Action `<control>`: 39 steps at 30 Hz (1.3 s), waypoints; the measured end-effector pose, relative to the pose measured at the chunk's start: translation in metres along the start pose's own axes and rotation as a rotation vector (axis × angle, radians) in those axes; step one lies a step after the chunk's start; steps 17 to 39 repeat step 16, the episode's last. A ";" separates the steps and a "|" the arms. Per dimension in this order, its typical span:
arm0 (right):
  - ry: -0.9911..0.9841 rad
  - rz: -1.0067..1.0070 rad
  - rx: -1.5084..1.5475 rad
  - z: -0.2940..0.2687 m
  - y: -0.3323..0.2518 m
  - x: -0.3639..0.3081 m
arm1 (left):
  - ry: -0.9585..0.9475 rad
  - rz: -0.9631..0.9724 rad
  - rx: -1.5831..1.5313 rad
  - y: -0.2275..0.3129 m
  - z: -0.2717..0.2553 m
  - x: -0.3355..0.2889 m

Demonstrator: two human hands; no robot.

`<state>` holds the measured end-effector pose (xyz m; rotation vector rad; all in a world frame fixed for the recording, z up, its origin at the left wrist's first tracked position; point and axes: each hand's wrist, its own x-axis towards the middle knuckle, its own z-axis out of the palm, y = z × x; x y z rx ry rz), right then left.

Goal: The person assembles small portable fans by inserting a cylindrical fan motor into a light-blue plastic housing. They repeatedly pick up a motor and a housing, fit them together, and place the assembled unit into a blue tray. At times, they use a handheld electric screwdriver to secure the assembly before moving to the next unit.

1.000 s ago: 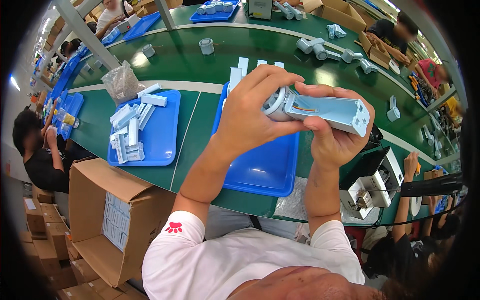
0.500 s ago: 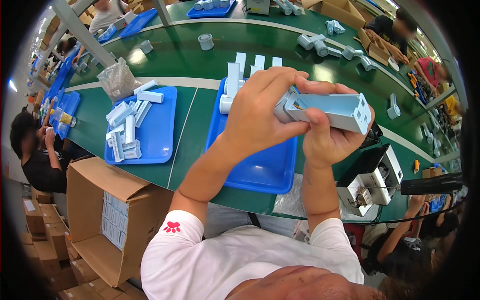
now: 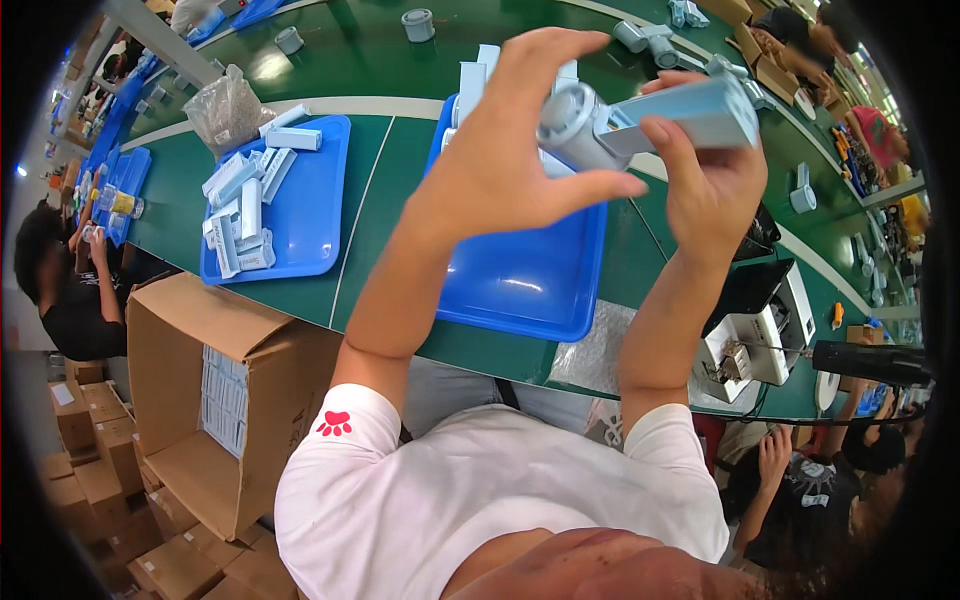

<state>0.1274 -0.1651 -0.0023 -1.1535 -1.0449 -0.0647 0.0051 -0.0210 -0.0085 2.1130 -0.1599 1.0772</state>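
A light-blue plastic housing (image 3: 580,122), with a round end and a long hollow handle, is raised over the blue tray (image 3: 520,290) in front of me. My right hand (image 3: 715,195) grips the handle between thumb and fingers. Around the round end, my left hand (image 3: 490,165) has its thumb and fingers spread wide, holding nothing. More light-blue parts (image 3: 470,88) stand at the far end of this tray, partly hidden behind my left hand.
Left of the centre line, a second blue tray (image 3: 330,205) holds several light-blue handle pieces. Beyond it is a clear plastic bag (image 3: 225,112). An open carton (image 3: 285,400) stands by the bench's left edge. To the right are a white machine (image 3: 775,335) and a black cylindrical tool (image 3: 868,362).
My left hand has let go of the housing and its fingers have spread. My right hand has moved up and right with the housing, turning it so its round end shows.
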 end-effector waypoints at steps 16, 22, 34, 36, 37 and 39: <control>-0.473 0.492 0.081 0.123 0.158 -0.032 | 0.433 -0.783 0.035 -0.032 -0.088 -0.223; -0.473 0.492 0.081 0.123 0.158 -0.032 | 0.433 -0.783 0.035 -0.032 -0.088 -0.223; -0.473 0.492 0.081 0.123 0.158 -0.032 | 0.433 -0.783 0.035 -0.032 -0.088 -0.223; -0.473 0.492 0.081 0.123 0.158 -0.032 | 0.433 -0.783 0.035 -0.032 -0.088 -0.223; -0.473 0.492 0.081 0.123 0.158 -0.032 | 0.433 -0.783 0.035 -0.032 -0.088 -0.223; -0.473 0.492 0.081 0.123 0.158 -0.032 | 0.433 -0.783 0.035 -0.032 -0.088 -0.223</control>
